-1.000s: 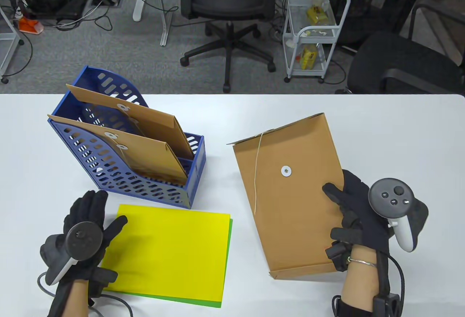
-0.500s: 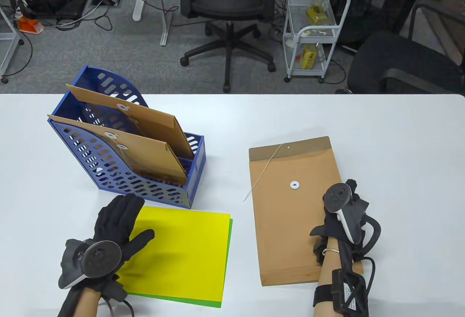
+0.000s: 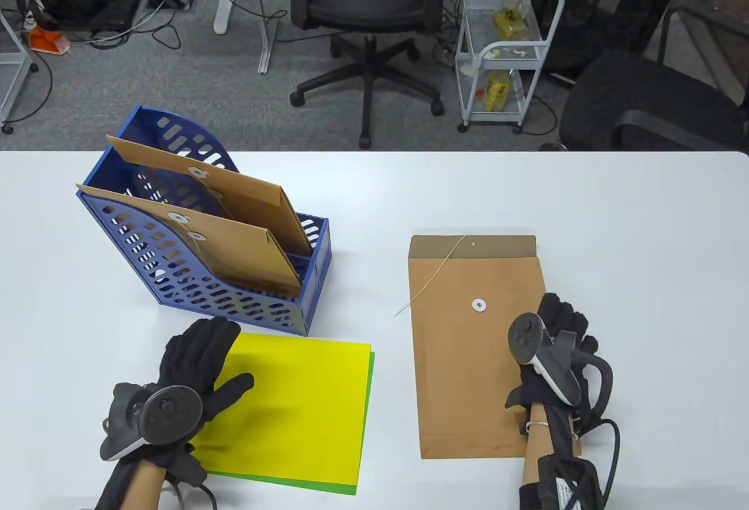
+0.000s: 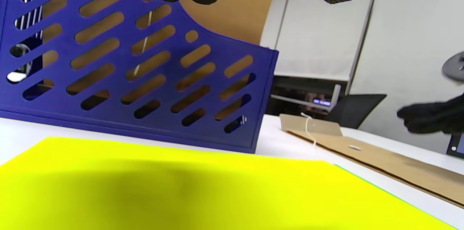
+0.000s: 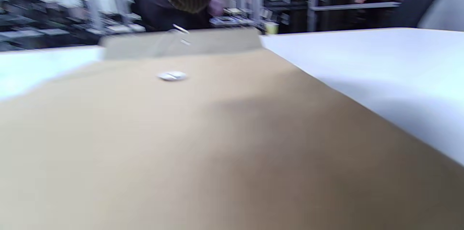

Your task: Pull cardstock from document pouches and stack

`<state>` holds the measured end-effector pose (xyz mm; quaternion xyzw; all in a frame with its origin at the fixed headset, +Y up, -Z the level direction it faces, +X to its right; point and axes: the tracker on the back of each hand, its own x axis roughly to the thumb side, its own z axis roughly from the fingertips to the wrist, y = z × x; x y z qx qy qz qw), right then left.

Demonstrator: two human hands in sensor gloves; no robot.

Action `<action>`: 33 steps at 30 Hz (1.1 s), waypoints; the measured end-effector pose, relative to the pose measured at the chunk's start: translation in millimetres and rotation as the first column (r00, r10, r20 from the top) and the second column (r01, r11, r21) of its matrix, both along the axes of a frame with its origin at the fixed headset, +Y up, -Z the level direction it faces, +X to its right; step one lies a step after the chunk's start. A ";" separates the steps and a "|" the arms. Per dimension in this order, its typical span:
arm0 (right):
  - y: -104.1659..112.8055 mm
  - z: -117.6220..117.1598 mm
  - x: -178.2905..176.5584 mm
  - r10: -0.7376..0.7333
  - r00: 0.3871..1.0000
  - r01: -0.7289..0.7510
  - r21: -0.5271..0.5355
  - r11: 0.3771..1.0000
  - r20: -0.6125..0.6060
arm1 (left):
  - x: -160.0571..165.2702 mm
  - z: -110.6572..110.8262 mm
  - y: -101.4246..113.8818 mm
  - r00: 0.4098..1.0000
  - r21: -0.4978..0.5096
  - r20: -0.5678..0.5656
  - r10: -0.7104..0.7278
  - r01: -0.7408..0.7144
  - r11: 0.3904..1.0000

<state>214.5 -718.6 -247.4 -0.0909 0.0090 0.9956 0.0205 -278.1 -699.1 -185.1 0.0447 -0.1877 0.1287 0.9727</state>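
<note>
A brown document pouch (image 3: pixel 468 358) lies flat on the white table with its flap open at the far end and its string (image 3: pixel 433 279) loose. My right hand (image 3: pixel 559 328) is over the pouch's right edge with the fingers extended; the right wrist view shows the pouch (image 5: pixel 217 132) just below the fingertips. A yellow cardstock sheet (image 3: pixel 292 405) lies on a green sheet (image 3: pixel 370 393) at the front left. My left hand (image 3: pixel 213 358) is spread flat over the yellow sheet's far left corner and holds nothing. The yellow sheet (image 4: pixel 181 186) fills the lower left wrist view.
A blue slotted file holder (image 3: pixel 234 299) stands behind the yellow sheet, close to my left fingertips, with two more brown pouches (image 3: pixel 246 200) (image 3: pixel 246 252) leaning in it. It also shows in the left wrist view (image 4: pixel 145 77). Office chairs and a white cart stand beyond the table's far edge.
My right hand has laid the tilted pouch down flat and squared it on the table. My left hand has moved forward and right onto the yellow sheet.
</note>
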 end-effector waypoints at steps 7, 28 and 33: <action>18.2 50.1 -36.7 -0.108 0.903 0.132 0.028 0.991 -0.417 | 7.8 -2.0 -5.7 0.999 -0.028 0.030 -0.046 0.047 0.999; 9.4 94.1 -48.5 -0.196 0.768 0.240 -0.009 0.971 -0.610 | 77.7 -34.5 142.3 0.923 0.422 -0.379 -0.064 0.234 0.876; 14.4 97.5 -47.6 -0.192 0.760 0.256 0.015 0.967 -0.621 | 90.0 -49.0 153.9 0.907 0.312 -0.410 -0.093 0.235 0.920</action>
